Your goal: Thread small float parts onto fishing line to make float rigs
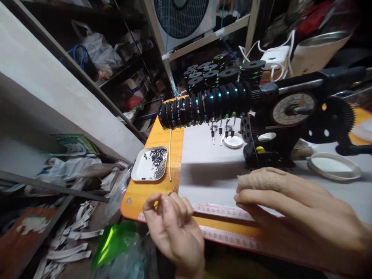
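My left hand is closed in a pinch at the table's front edge, palm turned up. What it pinches, if anything, is too small to see. Just beyond its knuckles lies a small orange and dark thing. My right hand, with beige tape round one finger, is held over the white sheet, fingertips pressed together; anything between them is hidden. Behind it stands a black hand-cranked winder with a dial and gears. Its horizontal shaft carries a row of black foam spools wound with line and coloured bits.
A white tray of small black and grey pieces sits left, beside a thin pale rod. Measuring tapes run along the front edge. Stacked black spools, round white lids and a fan are farther back.
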The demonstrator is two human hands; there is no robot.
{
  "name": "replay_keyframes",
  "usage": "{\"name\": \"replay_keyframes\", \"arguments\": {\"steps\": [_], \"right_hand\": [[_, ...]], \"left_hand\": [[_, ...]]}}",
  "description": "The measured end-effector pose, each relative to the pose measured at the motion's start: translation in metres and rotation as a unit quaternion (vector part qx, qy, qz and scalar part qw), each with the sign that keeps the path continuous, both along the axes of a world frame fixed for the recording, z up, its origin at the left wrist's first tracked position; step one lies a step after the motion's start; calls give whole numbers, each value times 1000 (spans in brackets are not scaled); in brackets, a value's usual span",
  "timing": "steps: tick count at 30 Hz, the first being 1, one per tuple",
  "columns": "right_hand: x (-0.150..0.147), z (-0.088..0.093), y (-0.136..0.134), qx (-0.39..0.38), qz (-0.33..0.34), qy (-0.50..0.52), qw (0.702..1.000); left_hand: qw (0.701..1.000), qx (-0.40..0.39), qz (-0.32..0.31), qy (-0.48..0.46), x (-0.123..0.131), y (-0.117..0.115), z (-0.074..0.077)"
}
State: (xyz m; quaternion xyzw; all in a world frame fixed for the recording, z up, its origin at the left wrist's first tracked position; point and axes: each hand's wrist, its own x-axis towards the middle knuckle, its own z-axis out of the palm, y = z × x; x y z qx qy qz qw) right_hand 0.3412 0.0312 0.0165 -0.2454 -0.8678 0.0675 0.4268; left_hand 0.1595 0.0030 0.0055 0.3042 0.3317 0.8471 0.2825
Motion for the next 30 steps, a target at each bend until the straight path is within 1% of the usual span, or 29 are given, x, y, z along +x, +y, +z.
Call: {"name": "replay_keyframes", "arguments": {"steps": [1, 3, 4, 5, 6, 7, 8, 10, 12, 14, 16, 17, 18, 19, 20, 22, 23, 24, 25, 28, 30], "right_hand": [[2, 0, 0, -6, 4, -5, 1000], [3, -1, 0, -15, 16, -8, 1000], [3, -1, 0, -23, 20, -4, 1000], [3, -1, 0, -35, 20, 1, 999], [3, 0, 0, -49, 20, 8, 999], [3, 0, 0, -63, 20, 15, 998], [2, 1, 0, -75, 23, 18, 997], [1, 4, 1, -94, 26, 14, 995], [0, 7, 4, -104, 37, 4, 994], [0, 11, 7, -103, 43, 5, 994], [-1, 14, 9, -98, 46, 19, 994], [-1, 15, 9, -100, 43, 28, 994], [-2, 16, 9, -105, 41, 37, 993], [-3, 17, 8, -112, 41, 43, 992], [-4, 17, 7, -121, 42, 50, 990], [-7, 16, 5, -141, 42, 65, 987], [-8, 15, 4, -149, 43, 75, 985], [-9, 14, 3, -155, 43, 85, 983], [-10, 13, 3, -157, 43, 93, 982], [-9, 13, 4, -153, 45, 101, 982], [-8, 15, 5, -152, 45, 102, 982]], "left_hand": [[1000, -7, 1, 21, -14, 1, 2], [993, -49, -11, 108, -46, 0, 6], [983, -80, -4, 166, -62, -2, 8], [965, -125, 5, 231, -77, -3, 10], [939, -174, 15, 295, -90, -4, 13], [905, -218, 16, 365, -102, -5, 15], [867, -247, 7, 434, -111, -6, 18], [795, -265, -14, 546, -124, -4, 20], [737, -280, -26, 615, -128, -1, 18], [694, -310, -36, 648, -126, 3, 14], [676, -324, -43, 661, -120, 3, 8], [681, -319, -38, 658, -115, 2, 6], [699, -309, -34, 643, -108, 0, 5], [730, -297, -34, 615, -100, -3, 4], [769, -283, -38, 572, -90, -7, 4], [853, -267, -70, 443, -66, -15, 4], [881, -268, -80, 382, -53, -19, 4], [899, -271, -90, 333, -40, -22, 4], [910, -274, -99, 294, -28, -24, 4], [929, -269, -125, 223, -1, -27, -1], [939, -246, -132, 201, 9, -26, -6]]}}
